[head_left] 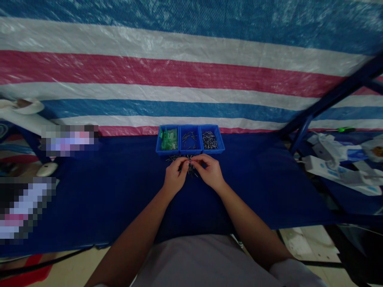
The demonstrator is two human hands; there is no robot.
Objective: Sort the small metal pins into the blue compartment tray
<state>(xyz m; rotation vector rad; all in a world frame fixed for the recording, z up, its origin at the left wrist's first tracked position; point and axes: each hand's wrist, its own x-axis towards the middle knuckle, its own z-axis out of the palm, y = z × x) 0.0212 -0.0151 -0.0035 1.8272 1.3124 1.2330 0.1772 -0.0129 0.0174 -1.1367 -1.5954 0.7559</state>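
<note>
Both hands meet over a loose pile of small dark and silvery pin-like parts [191, 171] on the blue table, just in front of three blue bins. My left hand [176, 175] is closed in a pinch, its fingertips touching those of my right hand [210, 172], also pinched. Whatever lies between the fingertips is too small to make out. The left bin [167, 152] holds green plastic bags. A few thin pins lie scattered in the middle bin [190, 152], while the right bin [213, 151] has many more of them.
A striped tarp [191, 75] hangs behind the dark blue table [119, 207]. White boxes and plastic wrapping [332, 171] lie at the right beside a blue metal frame [302, 129]. Blurred-out items and a white arm-like fixture [26, 119] are at the left.
</note>
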